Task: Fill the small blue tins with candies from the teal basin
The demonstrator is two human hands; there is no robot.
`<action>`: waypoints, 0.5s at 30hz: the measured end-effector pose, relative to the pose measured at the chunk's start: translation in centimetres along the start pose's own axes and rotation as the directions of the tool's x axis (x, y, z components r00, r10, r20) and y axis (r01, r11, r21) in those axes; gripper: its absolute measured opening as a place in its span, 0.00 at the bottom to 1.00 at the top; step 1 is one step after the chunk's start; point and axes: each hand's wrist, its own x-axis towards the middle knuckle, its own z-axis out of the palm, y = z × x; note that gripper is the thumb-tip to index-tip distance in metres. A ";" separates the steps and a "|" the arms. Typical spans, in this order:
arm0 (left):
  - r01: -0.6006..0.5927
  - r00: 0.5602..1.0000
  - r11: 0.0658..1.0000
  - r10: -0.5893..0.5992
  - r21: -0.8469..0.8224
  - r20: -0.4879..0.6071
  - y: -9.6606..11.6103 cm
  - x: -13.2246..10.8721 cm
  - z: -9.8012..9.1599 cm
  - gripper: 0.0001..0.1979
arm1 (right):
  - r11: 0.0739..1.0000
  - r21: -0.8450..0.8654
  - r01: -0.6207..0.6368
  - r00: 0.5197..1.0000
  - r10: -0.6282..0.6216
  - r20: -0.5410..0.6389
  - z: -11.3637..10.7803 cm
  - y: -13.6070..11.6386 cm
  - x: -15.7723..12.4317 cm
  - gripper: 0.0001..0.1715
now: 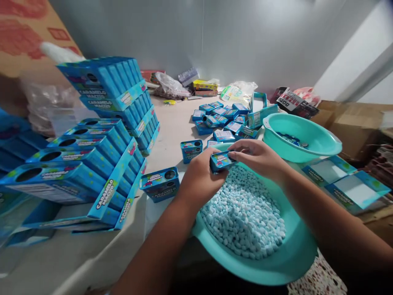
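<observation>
My left hand (201, 176) is closed around a small blue candy tin (220, 161), held tilted over the far rim of a turquoise basin (294, 262). At the tin's right end, the thumb and fingers of my right hand (253, 155) press on its top; whether they hold a small lid there is hidden. Pale blue and white candies (245, 217) fill much of the basin beneath both hands. Left of my left hand, an upright tin (161, 184) with a dark round spot on top stands on a white sheet. Another upright tin (190, 150) stands just behind.
Display boxes (107, 196) packed with blue tins are stacked at the left. Loose tins (221, 116) lie piled at the back. A second turquoise basin (325, 139) holds small dark round pieces, with open blue trays (353, 188) beside it.
</observation>
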 end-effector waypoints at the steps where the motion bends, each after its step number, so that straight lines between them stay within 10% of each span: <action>1: 0.000 1.000 1.000 0.000 0.003 0.002 0.0 0.0 0.0 0.16 | 1.000 -0.002 0.003 1.000 -0.003 -0.025 -0.2 0.1 0.1 0.17; 15: -0.026 0.999 0.999 0.025 0.032 0.020 -0.2 0.0 -0.1 0.16 | 0.968 0.227 -0.111 0.994 0.112 0.009 0.2 1.0 0.2 0.16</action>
